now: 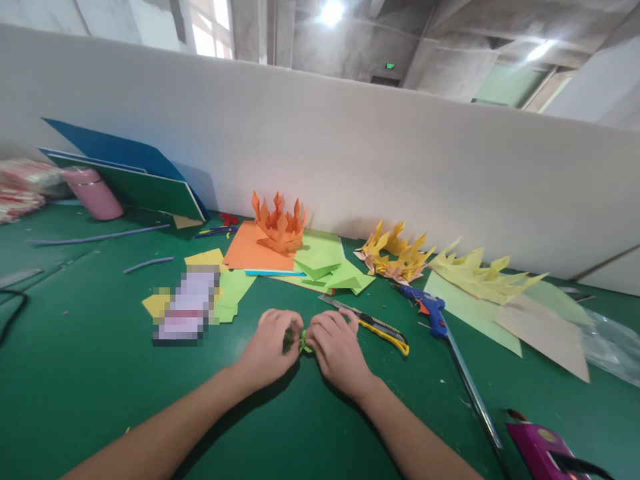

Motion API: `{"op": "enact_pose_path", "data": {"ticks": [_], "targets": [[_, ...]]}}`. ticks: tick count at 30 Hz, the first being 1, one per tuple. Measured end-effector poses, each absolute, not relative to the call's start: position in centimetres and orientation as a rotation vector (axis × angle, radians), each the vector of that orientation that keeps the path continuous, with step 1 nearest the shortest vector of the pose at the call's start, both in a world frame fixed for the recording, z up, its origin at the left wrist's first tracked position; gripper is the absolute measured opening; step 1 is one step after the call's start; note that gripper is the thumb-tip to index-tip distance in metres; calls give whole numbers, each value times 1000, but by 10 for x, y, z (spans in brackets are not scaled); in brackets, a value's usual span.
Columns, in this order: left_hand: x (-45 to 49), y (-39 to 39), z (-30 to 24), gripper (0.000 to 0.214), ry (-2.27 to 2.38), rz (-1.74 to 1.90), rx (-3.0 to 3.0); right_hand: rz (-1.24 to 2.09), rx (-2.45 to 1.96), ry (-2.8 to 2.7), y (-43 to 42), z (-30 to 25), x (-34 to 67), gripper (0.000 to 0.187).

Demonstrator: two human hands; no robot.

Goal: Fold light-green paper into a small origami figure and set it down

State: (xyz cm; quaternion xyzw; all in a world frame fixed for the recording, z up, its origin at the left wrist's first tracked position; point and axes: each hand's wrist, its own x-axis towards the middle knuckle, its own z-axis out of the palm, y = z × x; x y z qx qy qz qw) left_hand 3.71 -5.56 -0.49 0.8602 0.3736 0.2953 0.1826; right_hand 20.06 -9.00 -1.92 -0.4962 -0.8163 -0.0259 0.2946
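Note:
Both my hands meet at the middle of the green table, pinching a small piece of folded green paper (304, 343) between them. My left hand (270, 347) has its thumb and fingers closed on the paper's left side. On the other side, my right hand (337, 350) holds it with bent fingers that cover much of it. Just beyond my right hand lies a utility knife (385, 332) with a yellow and black handle, its blade pointing to the far left. Sheets of light green paper (345, 275) lie farther back.
An orange paper crown (281, 227) and a yellow paper crown (397, 253) stand near the white partition (340, 147). At right are a blue glue gun (425, 307) with a long glue stick, a pale yellow zigzag strip (485, 277) and a magenta device (543, 450). A pink bottle (95, 193) stands left.

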Motion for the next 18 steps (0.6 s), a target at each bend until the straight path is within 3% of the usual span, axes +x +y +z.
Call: {"op": "enact_pose_path", "data": {"ticks": [9, 18], "targets": [[33, -53, -4, 8, 1080, 657, 2450, -17, -1340, -2100, -91, -18, 200, 11], [30, -52, -7, 14, 1054, 625, 2539, -17, -1321, -2115, -89, -24, 196, 11]]}}
